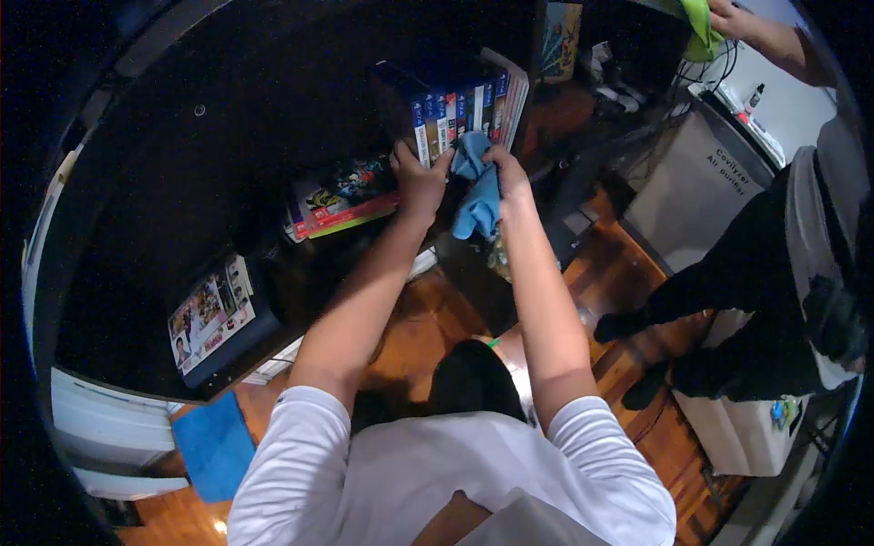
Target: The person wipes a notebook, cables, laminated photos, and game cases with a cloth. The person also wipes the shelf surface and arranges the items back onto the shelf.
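A row of upright PS4 game cases (455,105) stands on a dark shelf. My left hand (421,182) grips the lower left part of the row, its fingers around the case edges. In my right hand (508,177) is a blue cloth (482,196), bunched up, with its upper end against the front of the cases. Left of my left hand lies a flat stack of cases (346,196) with red and green edges. The cloth hides the lower right part of the row.
A sticker-covered item (214,314) lies on the shelf at left. At right a person (774,264) stands beside an air purifier (692,173); a hand (728,18) up there holds a green cloth (699,36). A blue mat (215,446) is on the wooden floor.
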Motion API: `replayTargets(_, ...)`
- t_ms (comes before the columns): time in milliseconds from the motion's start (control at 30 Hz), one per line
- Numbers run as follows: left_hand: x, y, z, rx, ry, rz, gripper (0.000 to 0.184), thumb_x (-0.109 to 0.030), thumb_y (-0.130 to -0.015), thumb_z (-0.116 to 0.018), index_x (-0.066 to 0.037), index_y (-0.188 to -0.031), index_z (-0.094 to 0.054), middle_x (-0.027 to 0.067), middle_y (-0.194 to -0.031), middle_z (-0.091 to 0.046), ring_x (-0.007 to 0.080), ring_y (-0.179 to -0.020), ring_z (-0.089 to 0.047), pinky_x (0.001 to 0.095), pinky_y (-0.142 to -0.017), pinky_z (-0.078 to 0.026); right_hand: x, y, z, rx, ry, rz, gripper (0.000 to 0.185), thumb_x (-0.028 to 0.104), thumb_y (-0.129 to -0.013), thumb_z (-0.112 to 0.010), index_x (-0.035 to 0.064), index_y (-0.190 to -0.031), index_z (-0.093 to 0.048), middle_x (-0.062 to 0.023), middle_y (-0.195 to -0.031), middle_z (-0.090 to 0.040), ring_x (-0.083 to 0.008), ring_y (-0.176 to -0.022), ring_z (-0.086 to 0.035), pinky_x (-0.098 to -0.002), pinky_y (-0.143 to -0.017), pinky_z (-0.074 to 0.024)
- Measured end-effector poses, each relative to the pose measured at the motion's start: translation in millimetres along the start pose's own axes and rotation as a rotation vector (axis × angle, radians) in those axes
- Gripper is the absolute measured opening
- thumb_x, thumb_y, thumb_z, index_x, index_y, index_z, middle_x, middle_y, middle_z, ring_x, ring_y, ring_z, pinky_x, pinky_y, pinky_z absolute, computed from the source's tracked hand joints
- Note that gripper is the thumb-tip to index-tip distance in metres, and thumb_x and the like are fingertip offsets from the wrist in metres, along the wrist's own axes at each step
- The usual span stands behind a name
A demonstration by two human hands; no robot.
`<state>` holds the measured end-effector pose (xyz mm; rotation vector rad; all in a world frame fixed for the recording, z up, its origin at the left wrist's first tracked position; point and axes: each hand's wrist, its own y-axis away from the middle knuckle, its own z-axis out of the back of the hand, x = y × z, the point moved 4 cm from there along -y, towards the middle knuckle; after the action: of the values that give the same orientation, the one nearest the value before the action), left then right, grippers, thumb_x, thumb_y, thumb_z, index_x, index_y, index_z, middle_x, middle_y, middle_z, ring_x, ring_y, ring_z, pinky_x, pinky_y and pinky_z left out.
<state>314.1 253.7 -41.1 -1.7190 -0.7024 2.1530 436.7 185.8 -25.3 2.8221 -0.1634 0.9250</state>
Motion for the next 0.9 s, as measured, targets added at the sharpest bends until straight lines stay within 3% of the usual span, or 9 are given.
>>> replayTargets(100,22,-2,-2,0.077,-0.014,0.101,0.071,-0.022,-0.068,-0.068,0.004,-0.121,-0.028,0.0301,-0.113,-0.043,0.0414,-0.105,-0.044,0.0398,-0.090,-0.036,6,1,-14,0.118,0.011,-0.013,0.017,0.015,-0.072,-0.051,0.0039,-0.083,-0.056,-0.0088,-0.075,-0.059,-0.0234,-0.064,-0.055,-0.0337,-0.059,-0.0464)
replayTargets(233,35,-11,-5,0.183,0.076,0.167,0.084,-0.027,-0.067,-0.070,0.004,-0.129,-0.022,0.0315,-0.119,-0.040,0.0419,-0.109,-0.043,0.0392,-0.089,-0.039,0,3,-14,0.012,-0.134,0.066,0.019,0.015,-0.072,-0.049,0.0029,-0.086,-0.055,-0.0095,-0.074,-0.058,-0.0249,-0.064,-0.055,-0.0353,-0.059,-0.0470)
replayTargets(333,1,-3,3,0.122,-0.064,0.191,0.089,-0.029,-0.067,-0.071,0.005,-0.131,-0.020,0.0315,-0.123,-0.036,0.0410,-0.114,-0.039,0.0392,-0.093,-0.035,-12,-6,14,-0.111,-0.309,0.131,0.018,0.014,-0.072,-0.048,0.0030,-0.084,-0.055,-0.0106,-0.072,-0.057,-0.0254,-0.063,-0.054,-0.0359,-0.056,-0.0461)
replayTargets(467,-24,9,10,0.075,-0.200,0.252,0.093,-0.031,-0.066,-0.072,0.006,-0.132,-0.018,0.0316,-0.129,-0.029,0.0402,-0.120,-0.030,0.0388,-0.099,-0.029,-13,-27,24,-0.094,-0.030,0.086,0.013,0.013,-0.068,-0.050,0.0022,-0.075,-0.053,-0.0101,-0.068,-0.053,-0.0245,-0.057,-0.052,-0.0341,-0.055,-0.0449)
replayTargets(700,-21,6,9,0.063,-0.147,0.174,0.094,-0.031,-0.065,-0.073,0.005,-0.132,-0.018,0.0313,-0.132,-0.024,0.0398,-0.122,-0.029,0.0383,-0.100,-0.027,-17,-20,23,-0.176,0.060,0.031,0.012,0.012,-0.067,-0.054,0.0018,-0.072,-0.053,-0.0076,-0.067,-0.051,-0.0218,-0.056,-0.049,-0.0329,-0.055,-0.0428)
replayTargets(733,-19,6,9,0.089,-0.108,0.200,0.093,-0.030,-0.065,-0.073,0.005,-0.132,-0.018,0.0309,-0.132,-0.024,0.0398,-0.121,-0.028,0.0384,-0.100,-0.027,-13,-11,22,-0.239,0.194,0.114,0.027,0.015,-0.070,-0.055,-0.0052,-0.088,-0.055,-0.0078,-0.072,-0.053,-0.0225,-0.064,-0.052,-0.0323,-0.062,-0.0444)
replayTargets(833,-16,4,9,0.158,-0.022,0.223,0.091,-0.027,-0.066,-0.072,0.006,-0.132,-0.017,0.0307,-0.131,-0.026,0.0400,-0.121,-0.028,0.0385,-0.100,-0.027,-14,-12,30,-0.351,0.378,0.647,0.047,0.019,-0.073,-0.055,-0.0066,-0.112,-0.048,-0.0114,-0.087,-0.055,-0.0243,-0.080,-0.054,-0.0315,-0.075,-0.0434)
replayTargets(867,-12,3,8,0.167,-0.010,0.196,0.091,-0.027,-0.067,-0.071,0.006,-0.132,-0.017,0.0313,-0.130,-0.027,0.0401,-0.121,-0.028,0.0386,-0.100,-0.027,-9,-4,28,-0.472,0.735,0.688,0.061,0.021,-0.073,-0.056,-0.0019,-0.127,-0.037,-0.0161,-0.100,-0.051,-0.0284,-0.095,-0.052,-0.0324,-0.085,-0.0402)
replayTargets(900,-8,2,6,0.157,-0.003,0.177,0.090,-0.026,-0.067,-0.071,0.006,-0.132,-0.017,0.0317,-0.129,-0.028,0.0402,-0.121,-0.028,0.0386,-0.100,-0.027,-5,1,23,-0.493,0.835,0.763,0.061,0.021,-0.072,-0.056,0.0012,-0.127,-0.037,-0.0177,-0.103,-0.049,-0.0302,-0.096,-0.051,-0.0335,-0.085,-0.0403)
